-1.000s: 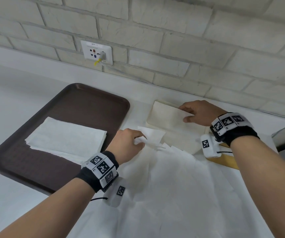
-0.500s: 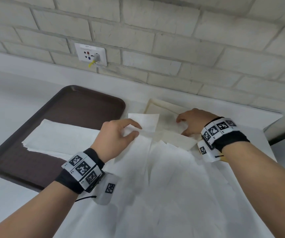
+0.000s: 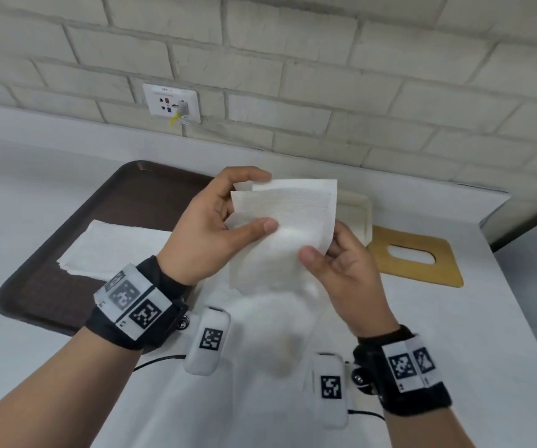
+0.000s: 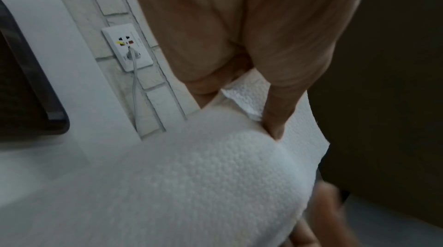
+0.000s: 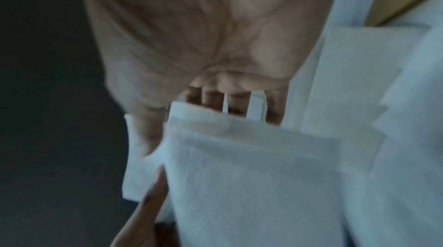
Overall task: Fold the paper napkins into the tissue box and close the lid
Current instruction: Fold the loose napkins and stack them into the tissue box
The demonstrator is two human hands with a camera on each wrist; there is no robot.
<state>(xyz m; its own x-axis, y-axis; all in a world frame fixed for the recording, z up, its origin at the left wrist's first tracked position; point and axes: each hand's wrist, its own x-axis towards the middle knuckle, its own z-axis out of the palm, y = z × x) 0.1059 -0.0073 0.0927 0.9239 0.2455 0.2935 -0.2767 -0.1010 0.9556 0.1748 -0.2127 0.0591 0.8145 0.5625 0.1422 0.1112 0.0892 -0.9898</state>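
A white embossed paper napkin (image 3: 293, 218) is held up above the counter. My left hand (image 3: 249, 202) pinches its left edge between thumb and fingers. My right hand (image 3: 325, 244) pinches its lower right edge, thumb in front and fingers behind. The napkin's lower part hangs down and is blurred. Behind the napkin stands the cream tissue box (image 3: 359, 215), mostly hidden. Its wooden lid (image 3: 415, 270) with an oval slot lies flat to the right. In the left wrist view the napkin (image 4: 215, 175) fills the lower frame below my fingers (image 4: 275, 118). The right wrist view shows the napkin (image 5: 251, 175) blurred.
A brown tray (image 3: 131, 202) at the left holds a stack of flat white napkins (image 3: 115, 247). More white paper (image 3: 228, 415) covers the counter under my wrists. A wall socket (image 3: 171, 103) with a plugged cable sits on the brick wall. The counter edge runs at the right.
My left hand has lifted the napkin up off the counter. My right hand has left the tissue box and taken hold of the napkin's right edge.
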